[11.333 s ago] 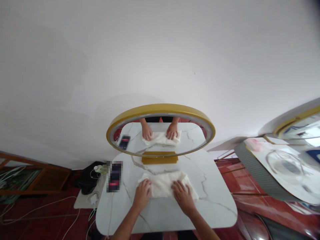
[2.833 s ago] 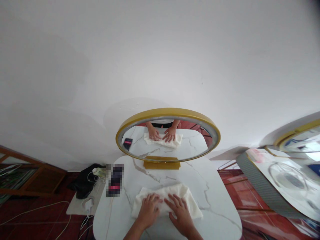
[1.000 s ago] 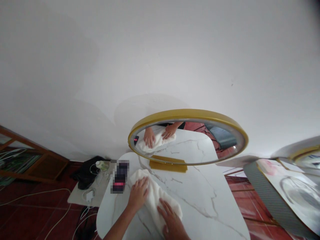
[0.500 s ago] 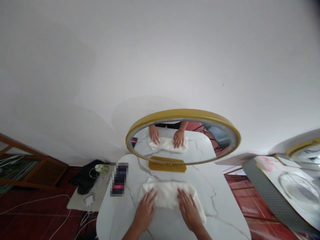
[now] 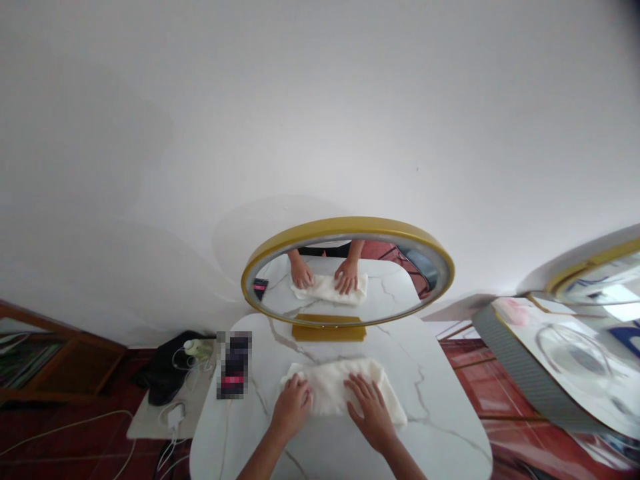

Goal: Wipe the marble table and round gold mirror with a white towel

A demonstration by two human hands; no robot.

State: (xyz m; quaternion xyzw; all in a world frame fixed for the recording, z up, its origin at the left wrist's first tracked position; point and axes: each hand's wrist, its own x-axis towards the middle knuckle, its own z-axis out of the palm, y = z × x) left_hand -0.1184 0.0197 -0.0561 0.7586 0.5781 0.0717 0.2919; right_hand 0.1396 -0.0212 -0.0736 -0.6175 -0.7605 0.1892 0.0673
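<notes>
A folded white towel [image 5: 327,387] lies crosswise on the white marble-patterned table [image 5: 430,427]. At its left end, my left hand [image 5: 292,405] has its fingers bent and closed on the fabric. My right hand [image 5: 371,412] rests flat on the right part of the towel, fingers spread. Just behind the towel stands an oval gold-framed mirror [image 5: 345,277], which reflects both hands and the cloth.
A blurred-out dark phone-like object [image 5: 235,365] lies at the table's left edge. Left of the table are a low surface with cables and a white charger [image 5: 175,417], and a black bag [image 5: 167,373]. Another table [image 5: 520,360] with a gold-rimmed mirror [image 5: 600,263] stands at right.
My left hand's fingers have gone from stretched flat to bent at the towel's left end. My right hand stays spread on the cloth. The view has turned slightly right.
</notes>
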